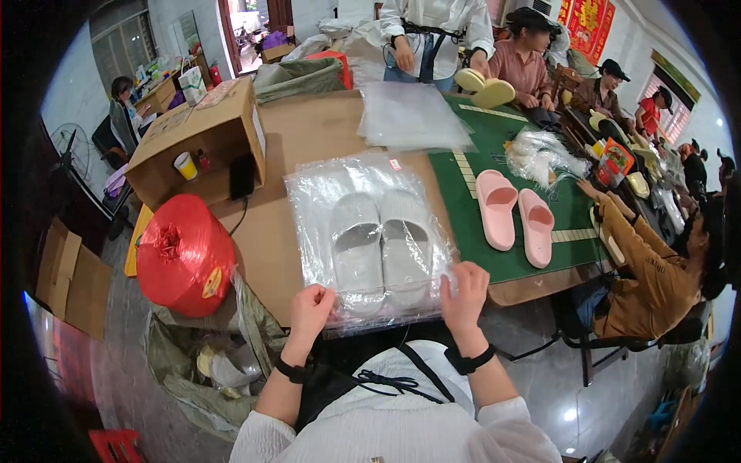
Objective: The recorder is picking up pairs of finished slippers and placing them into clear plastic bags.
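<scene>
- A red spool of plastic twine (pixel 184 255) sits at the table's left corner, below an open cardboard box (pixel 202 139) lying on its side.
- The left hand (pixel 309 307) pinches the near left edge of a clear plastic bag (pixel 363 239), fingers closed on the film.
- The bag lies flat on the brown table (pixel 309 131), directly before the person; it is glossy and wrinkled, with a small red tag near its far edge.
- Inside it, a pair of pale grey slide slippers (pixel 380 248) lies side by side, toes pointing away, blurred by the film.
- The right hand (pixel 465 289) grips the bag's near right edge, thumb and fingers closed on it.
- Further right, a pair of pink slippers (pixel 515 214) rests unbagged on a green mat (pixel 471 224).
</scene>
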Action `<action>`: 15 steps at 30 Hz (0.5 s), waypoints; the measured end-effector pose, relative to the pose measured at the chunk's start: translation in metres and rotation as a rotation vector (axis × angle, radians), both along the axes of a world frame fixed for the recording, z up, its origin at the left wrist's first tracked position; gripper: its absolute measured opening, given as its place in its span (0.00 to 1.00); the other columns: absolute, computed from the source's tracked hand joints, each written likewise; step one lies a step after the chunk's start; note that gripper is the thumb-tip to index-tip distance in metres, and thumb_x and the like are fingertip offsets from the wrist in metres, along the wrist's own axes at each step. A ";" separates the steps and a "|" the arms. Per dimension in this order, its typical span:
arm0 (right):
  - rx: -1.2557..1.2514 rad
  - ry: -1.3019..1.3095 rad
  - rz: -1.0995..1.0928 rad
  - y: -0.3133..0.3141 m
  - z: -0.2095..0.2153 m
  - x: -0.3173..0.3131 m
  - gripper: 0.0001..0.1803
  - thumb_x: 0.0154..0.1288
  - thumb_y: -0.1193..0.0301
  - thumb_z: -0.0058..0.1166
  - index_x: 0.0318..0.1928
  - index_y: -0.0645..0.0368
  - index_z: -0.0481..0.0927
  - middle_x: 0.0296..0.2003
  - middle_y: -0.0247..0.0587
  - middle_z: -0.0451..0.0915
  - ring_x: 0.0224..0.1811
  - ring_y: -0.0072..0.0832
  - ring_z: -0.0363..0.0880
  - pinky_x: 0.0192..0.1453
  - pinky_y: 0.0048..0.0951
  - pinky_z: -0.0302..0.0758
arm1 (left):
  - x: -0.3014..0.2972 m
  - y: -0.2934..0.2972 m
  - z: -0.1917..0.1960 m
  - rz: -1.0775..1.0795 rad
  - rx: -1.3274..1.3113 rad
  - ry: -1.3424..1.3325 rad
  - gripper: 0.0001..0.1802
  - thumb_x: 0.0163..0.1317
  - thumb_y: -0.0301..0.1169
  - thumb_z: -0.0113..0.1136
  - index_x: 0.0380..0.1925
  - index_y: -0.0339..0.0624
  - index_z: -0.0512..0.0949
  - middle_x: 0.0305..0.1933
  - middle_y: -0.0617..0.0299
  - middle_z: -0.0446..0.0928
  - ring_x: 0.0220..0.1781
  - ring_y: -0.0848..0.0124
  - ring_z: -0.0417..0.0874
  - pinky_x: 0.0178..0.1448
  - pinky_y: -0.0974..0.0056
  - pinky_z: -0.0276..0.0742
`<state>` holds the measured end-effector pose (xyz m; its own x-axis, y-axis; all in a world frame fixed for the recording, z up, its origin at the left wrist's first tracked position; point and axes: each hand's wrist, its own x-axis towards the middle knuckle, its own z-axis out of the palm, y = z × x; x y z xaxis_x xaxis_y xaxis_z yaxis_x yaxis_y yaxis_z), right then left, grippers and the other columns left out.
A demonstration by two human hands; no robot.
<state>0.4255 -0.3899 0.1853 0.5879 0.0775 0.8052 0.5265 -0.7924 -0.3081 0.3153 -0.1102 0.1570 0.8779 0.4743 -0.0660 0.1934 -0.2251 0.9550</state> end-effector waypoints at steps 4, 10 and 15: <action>-0.215 0.041 0.681 0.019 0.007 -0.027 0.14 0.52 0.71 0.69 0.40 0.52 0.80 0.37 0.35 0.77 0.38 0.36 0.76 0.39 0.36 0.74 | 0.001 0.003 -0.003 -0.002 0.058 0.014 0.14 0.68 0.31 0.60 0.25 0.33 0.77 0.18 0.60 0.78 0.19 0.74 0.81 0.24 0.68 0.75; 0.132 0.499 0.505 0.033 -0.028 -0.002 0.11 0.59 0.69 0.66 0.38 0.59 0.80 0.29 0.43 0.79 0.32 0.40 0.78 0.36 0.40 0.74 | -0.005 -0.009 0.021 -0.007 -0.016 -0.024 0.12 0.66 0.32 0.63 0.35 0.31 0.78 0.29 0.59 0.82 0.23 0.76 0.80 0.25 0.71 0.72; 0.169 0.564 0.497 0.030 -0.029 -0.001 0.09 0.59 0.70 0.66 0.36 0.60 0.80 0.26 0.41 0.76 0.29 0.40 0.75 0.36 0.39 0.72 | -0.006 -0.015 0.045 -0.002 -0.156 -0.057 0.32 0.61 0.33 0.70 0.61 0.32 0.68 0.39 0.57 0.81 0.26 0.76 0.81 0.25 0.71 0.72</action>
<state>0.4240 -0.3598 0.1561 0.8412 0.3427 0.4182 0.5356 -0.4223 -0.7313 0.3092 -0.1251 0.2019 0.8834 0.4600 -0.0888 0.1375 -0.0734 0.9878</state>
